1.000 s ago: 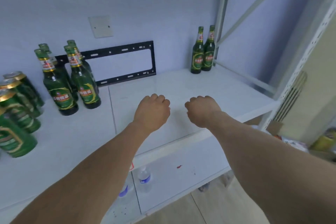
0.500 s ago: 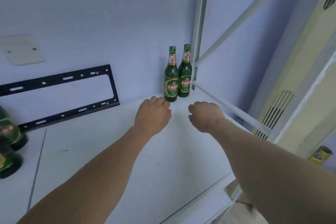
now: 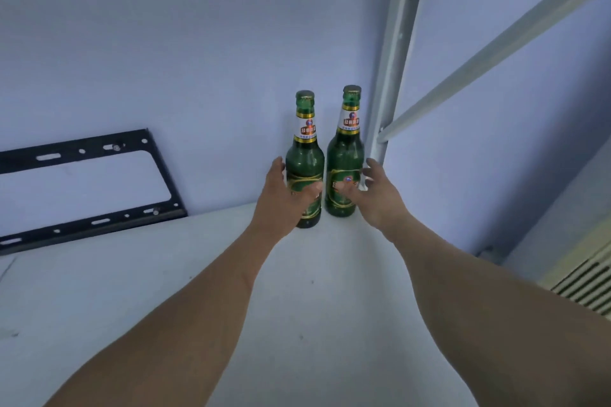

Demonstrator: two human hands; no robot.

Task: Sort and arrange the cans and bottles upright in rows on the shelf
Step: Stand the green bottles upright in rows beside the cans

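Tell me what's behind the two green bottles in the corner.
Behind the bottles is the plain blue wall, with the shelf's grey post just to their right. The hands cover their lower fronts, and the wall directly behind them is hidden.

Both bottle (image 3: 304, 155) labels carry lettering (too blurred to read).

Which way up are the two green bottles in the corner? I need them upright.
Upright. The left bottle and the right bottle both stand on their bases on the shelf, caps up.
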